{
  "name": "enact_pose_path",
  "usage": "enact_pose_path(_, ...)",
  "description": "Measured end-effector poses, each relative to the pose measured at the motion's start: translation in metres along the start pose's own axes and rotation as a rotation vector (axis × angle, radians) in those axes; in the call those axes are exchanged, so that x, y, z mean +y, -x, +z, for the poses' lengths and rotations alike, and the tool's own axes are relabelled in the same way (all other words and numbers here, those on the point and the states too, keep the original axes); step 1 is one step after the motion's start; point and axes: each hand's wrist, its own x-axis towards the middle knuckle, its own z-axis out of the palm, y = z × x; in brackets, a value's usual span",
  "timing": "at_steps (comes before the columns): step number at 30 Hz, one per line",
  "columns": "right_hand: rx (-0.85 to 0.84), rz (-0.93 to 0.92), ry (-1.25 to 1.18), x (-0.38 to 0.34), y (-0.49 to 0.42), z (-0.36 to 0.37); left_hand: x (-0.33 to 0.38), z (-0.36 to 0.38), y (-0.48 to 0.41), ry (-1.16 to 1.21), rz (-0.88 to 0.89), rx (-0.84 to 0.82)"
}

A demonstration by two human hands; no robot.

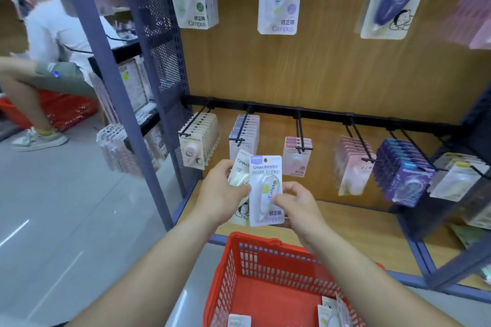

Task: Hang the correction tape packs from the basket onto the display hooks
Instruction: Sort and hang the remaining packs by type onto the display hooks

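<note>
Holding two correction tape packs upright at mid-frame, overlapped: front pack, white with a lilac top strip and a lime-marked tape inside, covering the right part of a cream pack tilted behind it toward 10 o'clock. Gripping them from 9 o'clock with the left hand, fingers curled round the cream pack's left edge, thumb against the front pack's left edge. Pinching the front pack near its 4 o'clock corner with the right hand, thumb on the face.

At 6 o'clock below the hands, a red basket, with more packs lying in its bottom toward 5 o'clock.

At 12 o'clock, a black rail of display hooks, all hung with rows of packs: cream at 10 o'clock, lilac just above the hands, pink at 1 and 2 o'clock, dark purple packs at 3 o'clock. Higher on the wooden backboard, three larger hanging packs.

Far off at 9 to 10 o'clock, another person low to the floor beside a second red basket.
</note>
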Motion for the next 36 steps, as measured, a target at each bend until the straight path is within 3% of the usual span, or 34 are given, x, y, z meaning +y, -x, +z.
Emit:
enact_pose_path(9,-0.013,-0.290,-0.018,-0.120,-0.004,0.011,0.088,-0.050,0.001,0.322,0.203,0.147)
enact_pose_path(17,0.191,-0.593,-0.030,-0.259,-0.044,0.014,0.153,-0.069,-0.032,0.520,0.356,0.208)
enact_pose_path(22,0.258,-0.603,-0.033,-0.294,-0.065,0.017,0.145,-0.071,-0.044,0.598,0.330,0.226)
enact_pose_path(30,0.299,-0.628,-0.019,-0.289,-0.074,0.015,0.137,-0.075,-0.048,0.591,0.312,0.215)
enact_pose_path(36,0.357,-0.455,0.089,-0.285,-0.089,0.020,0.133,-0.075,-0.047,0.581,0.279,0.210)
